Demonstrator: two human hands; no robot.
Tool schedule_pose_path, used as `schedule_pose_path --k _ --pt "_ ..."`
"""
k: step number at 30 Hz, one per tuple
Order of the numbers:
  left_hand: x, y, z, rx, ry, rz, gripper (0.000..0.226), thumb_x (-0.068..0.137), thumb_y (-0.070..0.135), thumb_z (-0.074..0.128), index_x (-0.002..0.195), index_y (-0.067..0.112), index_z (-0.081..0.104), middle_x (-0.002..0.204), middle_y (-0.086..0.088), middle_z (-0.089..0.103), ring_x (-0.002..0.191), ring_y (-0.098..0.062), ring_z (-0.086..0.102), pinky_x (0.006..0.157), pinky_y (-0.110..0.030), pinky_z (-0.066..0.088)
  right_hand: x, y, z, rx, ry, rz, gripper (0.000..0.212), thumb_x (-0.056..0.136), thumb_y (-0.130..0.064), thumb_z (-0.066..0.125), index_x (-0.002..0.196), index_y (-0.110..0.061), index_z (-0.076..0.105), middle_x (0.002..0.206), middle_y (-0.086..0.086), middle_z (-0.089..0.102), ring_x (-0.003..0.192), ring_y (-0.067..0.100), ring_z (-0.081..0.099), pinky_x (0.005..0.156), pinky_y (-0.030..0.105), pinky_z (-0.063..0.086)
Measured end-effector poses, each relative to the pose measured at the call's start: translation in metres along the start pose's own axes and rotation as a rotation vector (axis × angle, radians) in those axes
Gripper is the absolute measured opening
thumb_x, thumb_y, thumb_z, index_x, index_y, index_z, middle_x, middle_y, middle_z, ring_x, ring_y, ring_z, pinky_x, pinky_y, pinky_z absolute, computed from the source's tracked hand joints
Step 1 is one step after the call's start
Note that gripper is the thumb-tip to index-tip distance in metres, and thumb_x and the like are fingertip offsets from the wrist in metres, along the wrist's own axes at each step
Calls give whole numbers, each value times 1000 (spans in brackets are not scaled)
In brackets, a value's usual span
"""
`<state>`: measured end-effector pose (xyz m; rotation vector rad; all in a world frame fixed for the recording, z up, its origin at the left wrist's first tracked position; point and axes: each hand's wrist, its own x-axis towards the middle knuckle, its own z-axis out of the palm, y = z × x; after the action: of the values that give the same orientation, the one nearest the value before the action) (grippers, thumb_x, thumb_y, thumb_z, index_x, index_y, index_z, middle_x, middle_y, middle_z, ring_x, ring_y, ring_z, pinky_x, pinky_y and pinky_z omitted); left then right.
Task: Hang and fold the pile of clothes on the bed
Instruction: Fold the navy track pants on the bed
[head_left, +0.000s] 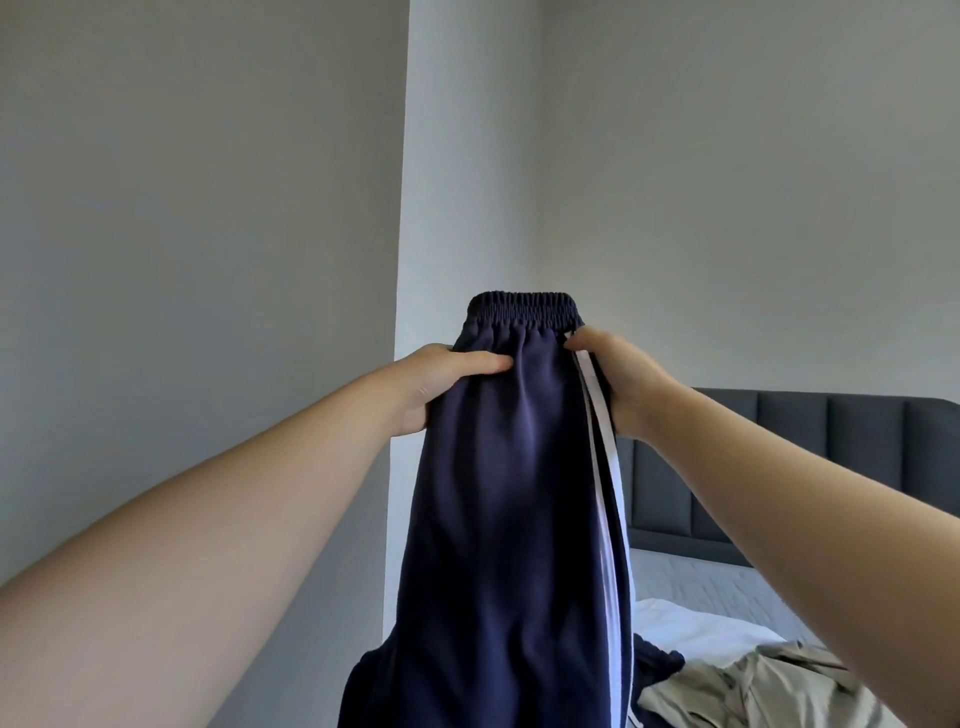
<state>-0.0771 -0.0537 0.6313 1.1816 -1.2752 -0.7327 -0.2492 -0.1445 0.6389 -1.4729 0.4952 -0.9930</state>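
Note:
Navy track pants (498, 493) with white side stripes hang in front of me, folded lengthwise, elastic waistband uppermost. My left hand (441, 384) grips the left edge just below the waistband, thumb across the front. My right hand (618, 379) grips the striped right edge at the same height. The legs drop out of view at the bottom. Beige clothes (753, 686) lie crumpled on the bed at lower right.
A bed with a grey padded headboard (831, 452), a grey mattress (701, 582) and a white pillow or sheet (696, 629) stands to the right. Plain white walls fill the rest, with a wall corner (405, 260) straight ahead.

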Motion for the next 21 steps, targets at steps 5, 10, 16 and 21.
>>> schedule_pose_path --k 5,10,16,21 --pt "-5 -1 11 33 131 16 17 78 5 73 93 11 69 86 -8 74 81 -25 71 65 -27 55 -7 4 -7 -261 -8 41 44 83 -37 70 109 -2 64 101 13 73 89 26 71 77 38 58" --pt "12 109 22 351 545 465 28 76 8 73 101 19 66 100 1 69 94 -20 64 81 -29 52 2 -95 20 -539 384 -689 7 88 -13 65 93 -8 65 79 4 62 75 18 58 70 28 47" --pt "7 198 17 352 338 385 18 81 7 70 97 11 63 97 -9 68 87 -26 66 77 -34 55 -12 -187 25 -503 276 -601 10 87 -14 68 90 -5 64 76 6 62 72 21 60 69 33 53" --pt "4 169 15 67 292 527 15 83 13 72 93 21 67 85 1 73 84 -21 69 69 -28 55 -21 -168 13 -189 154 -568 11 89 -10 65 96 -1 65 86 13 66 74 23 65 78 38 56"
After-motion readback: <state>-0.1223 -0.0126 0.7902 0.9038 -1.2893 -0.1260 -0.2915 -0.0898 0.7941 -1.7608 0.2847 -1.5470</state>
